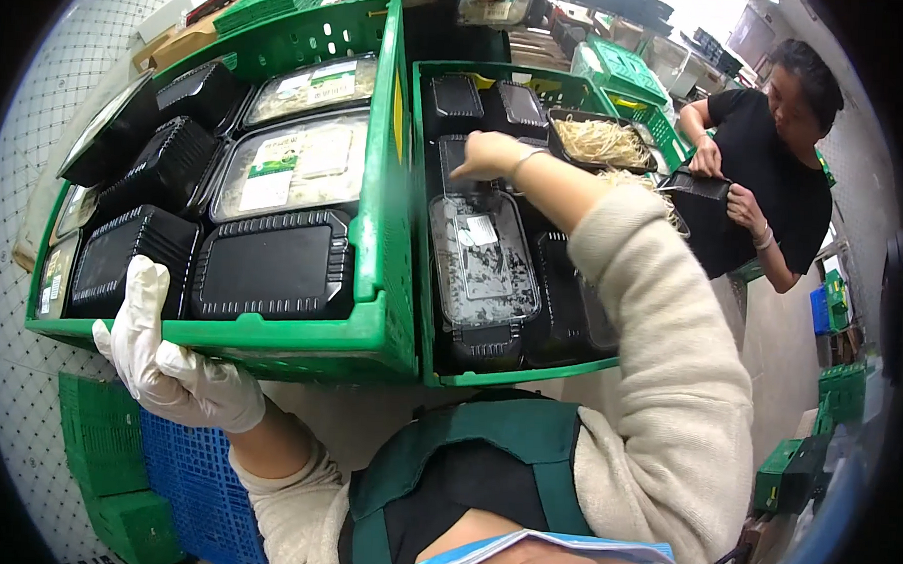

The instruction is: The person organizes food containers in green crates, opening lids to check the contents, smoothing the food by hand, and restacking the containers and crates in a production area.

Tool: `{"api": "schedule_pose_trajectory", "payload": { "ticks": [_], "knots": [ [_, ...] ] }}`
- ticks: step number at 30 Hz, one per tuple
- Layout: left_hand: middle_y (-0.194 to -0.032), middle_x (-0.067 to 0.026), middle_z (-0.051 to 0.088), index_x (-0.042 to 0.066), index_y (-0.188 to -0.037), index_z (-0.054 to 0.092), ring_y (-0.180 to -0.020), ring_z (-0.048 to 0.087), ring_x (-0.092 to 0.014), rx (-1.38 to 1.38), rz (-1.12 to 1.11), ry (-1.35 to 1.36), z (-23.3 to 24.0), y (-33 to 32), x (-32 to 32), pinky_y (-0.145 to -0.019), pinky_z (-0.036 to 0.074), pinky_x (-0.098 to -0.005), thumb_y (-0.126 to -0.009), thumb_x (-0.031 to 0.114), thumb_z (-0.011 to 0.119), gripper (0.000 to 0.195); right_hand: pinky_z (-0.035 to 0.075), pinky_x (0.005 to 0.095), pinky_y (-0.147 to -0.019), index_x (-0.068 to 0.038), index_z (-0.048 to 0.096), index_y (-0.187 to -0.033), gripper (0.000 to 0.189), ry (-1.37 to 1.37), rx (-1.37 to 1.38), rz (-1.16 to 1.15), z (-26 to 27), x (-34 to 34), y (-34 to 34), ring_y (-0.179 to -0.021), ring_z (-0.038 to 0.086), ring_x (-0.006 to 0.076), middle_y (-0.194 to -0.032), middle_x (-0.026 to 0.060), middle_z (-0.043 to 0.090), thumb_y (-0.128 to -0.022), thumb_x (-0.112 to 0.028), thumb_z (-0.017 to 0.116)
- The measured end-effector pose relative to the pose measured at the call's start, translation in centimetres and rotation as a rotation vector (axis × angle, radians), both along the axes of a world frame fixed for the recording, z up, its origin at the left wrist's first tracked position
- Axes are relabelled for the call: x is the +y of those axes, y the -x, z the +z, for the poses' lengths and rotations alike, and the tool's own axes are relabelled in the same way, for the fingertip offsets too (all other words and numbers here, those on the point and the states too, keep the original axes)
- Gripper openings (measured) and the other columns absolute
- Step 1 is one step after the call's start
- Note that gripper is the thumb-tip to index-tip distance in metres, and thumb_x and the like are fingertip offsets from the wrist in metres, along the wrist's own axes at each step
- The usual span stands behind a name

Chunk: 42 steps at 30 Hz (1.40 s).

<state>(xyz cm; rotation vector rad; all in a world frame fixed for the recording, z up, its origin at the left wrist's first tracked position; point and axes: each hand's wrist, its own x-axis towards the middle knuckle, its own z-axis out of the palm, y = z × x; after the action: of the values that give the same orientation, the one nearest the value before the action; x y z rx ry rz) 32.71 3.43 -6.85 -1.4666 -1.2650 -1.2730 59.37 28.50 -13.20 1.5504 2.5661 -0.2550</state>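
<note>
My left hand, in a white glove, rests at the front rim of the left green plastic crate, fingers raised beside a black plastic food tray. That crate holds several black trays and clear-lidded packs with labels. My bare right hand reaches over the right green crate, its fingers at a black tray; whether it grips the tray is unclear. Nearer me in that crate lies a tray with a wet, fogged clear lid. An open tray of bean sprouts sits to the right of my hand.
On the right a co-worker in black holds a black tray in both hands. More green crates stand behind. Stacked green and blue crates are low at the left. At the top, another person's hand is near a pack.
</note>
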Motion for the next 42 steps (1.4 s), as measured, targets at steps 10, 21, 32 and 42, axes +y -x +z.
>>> {"api": "schedule_pose_trajectory", "payload": {
  "ticks": [10,21,32,42],
  "knots": [
    [-0.1,-0.012,0.066,0.002,-0.095,0.064,-0.093,0.063,-0.025,-0.026,-0.069,-0.042,-0.4,0.3,0.3,-0.098,0.032,-0.0414,-0.095,0.032,0.024,0.051,0.048,0.036,-0.072,-0.003,0.061,-0.092,0.03,0.159,0.116,0.192,-1.3,-3.9,-3.6,-0.082,0.062,0.028,-0.083,0.0135,0.064,-0.071,-0.023,0.068],
    [-0.108,-0.0208,0.06,-0.009,-0.105,0.057,-0.098,0.058,-0.032,0.03,-0.261,-0.105,-0.5,0.8,0.2,-0.086,0.045,-0.0376,-0.097,0.029,0.029,0.048,0.05,0.0402,-0.078,0.001,0.065,-0.089,0.024,-0.305,0.13,0.183,-3.3,-10.4,-5.5,-0.085,0.064,0.0321,-0.09,0.0219,0.064,-0.073,-0.013,0.054],
    [-0.109,-0.02,0.06,-0.008,-0.103,0.059,-0.098,0.059,-0.031,0.0,-0.201,-0.009,-0.2,-1.1,-1.0,-0.09,0.041,-0.0358,-0.097,0.028,0.03,0.046,0.036,0.0163,-0.048,-0.002,0.047,-0.12,0.045,-0.053,1.318,-0.321,6.9,-23.8,-23.7,-0.059,0.049,0.0024,-0.081,0.0041,0.063,-0.079,-0.013,0.062],
    [-0.101,-0.0175,0.062,-0.008,-0.101,0.059,-0.062,0.06,-0.021,-0.53,-0.374,0.044,-0.5,-1.5,-0.1,-0.051,0.05,-0.0234,-0.095,0.031,0.036,0.045,0.039,0.0137,-0.044,-0.001,0.049,-0.113,0.033,0.166,2.26,-0.634,-7.4,-31.6,-30.8,-0.051,0.047,0.0047,-0.088,0.009,0.06,-0.08,0.0,0.05]
  ]
}}
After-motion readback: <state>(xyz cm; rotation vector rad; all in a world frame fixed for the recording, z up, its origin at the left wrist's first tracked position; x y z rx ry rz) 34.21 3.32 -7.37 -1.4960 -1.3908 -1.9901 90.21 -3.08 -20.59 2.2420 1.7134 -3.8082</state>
